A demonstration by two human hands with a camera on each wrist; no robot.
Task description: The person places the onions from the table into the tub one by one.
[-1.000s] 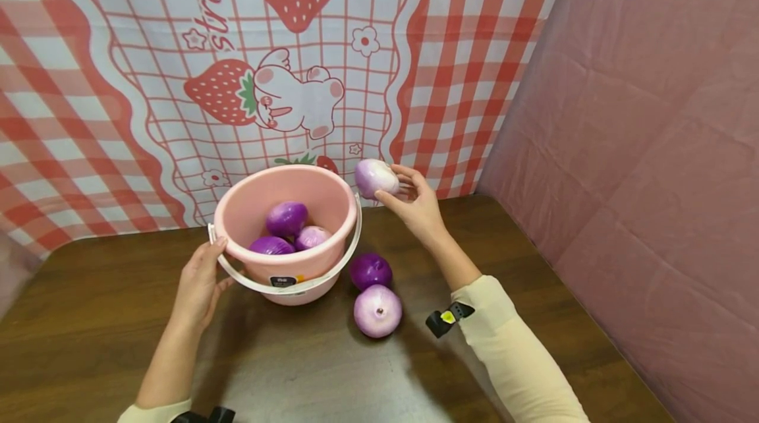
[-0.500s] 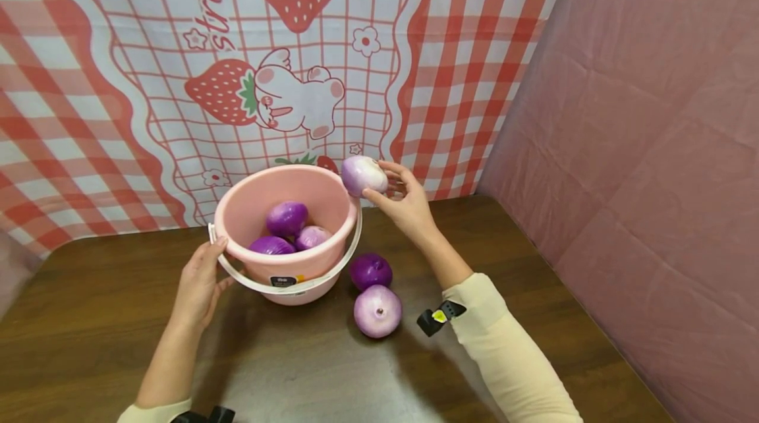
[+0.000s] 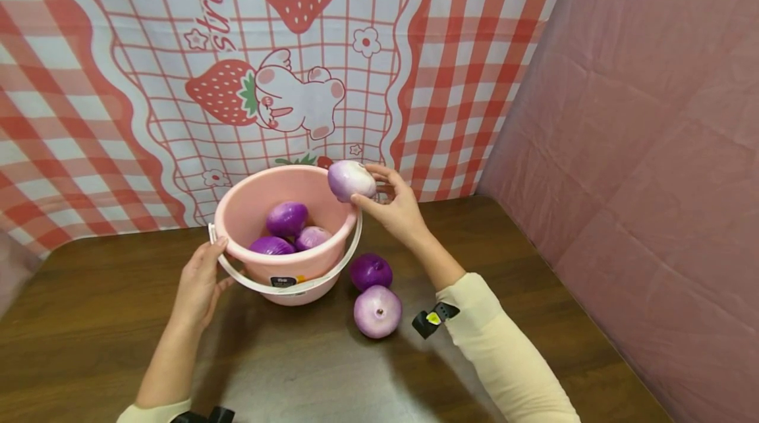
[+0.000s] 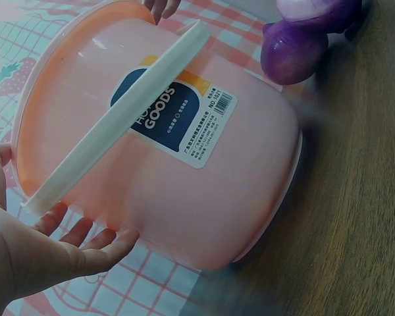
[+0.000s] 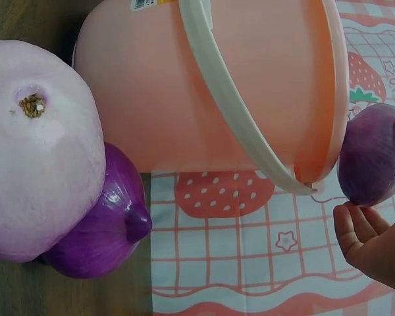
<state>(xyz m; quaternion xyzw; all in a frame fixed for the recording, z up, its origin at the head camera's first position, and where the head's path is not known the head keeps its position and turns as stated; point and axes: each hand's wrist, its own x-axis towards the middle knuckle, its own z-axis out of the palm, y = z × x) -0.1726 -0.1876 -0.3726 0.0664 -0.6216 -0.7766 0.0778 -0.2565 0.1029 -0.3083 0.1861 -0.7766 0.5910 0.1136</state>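
A pink bucket (image 3: 296,176) with a white handle (image 3: 308,286) stands on the table; inside lie a dark purple onion (image 3: 287,219), a second purple onion (image 3: 271,245) and a paler onion (image 3: 312,237). My left hand (image 3: 200,281) grips the bucket's left rim, thumb on top and fingers against the outer wall, as the left wrist view (image 4: 72,243) also shows. My right hand (image 3: 398,207) holds a pale purple-and-white onion (image 3: 351,180) over the bucket's right rim. In the right wrist view this onion (image 5: 374,155) is just beyond the rim.
Right of the bucket, a dark purple onion (image 3: 371,272) and a pale onion (image 3: 377,311) sit close together on the brown wooden table (image 3: 284,370). Behind hangs a strawberry-print checked cloth (image 3: 462,80); a pink cloth (image 3: 640,146) covers the right side.
My right hand has moved left with the pale onion, from beside the bucket to above its right rim. The left hand, bucket and other onions look unmoved.
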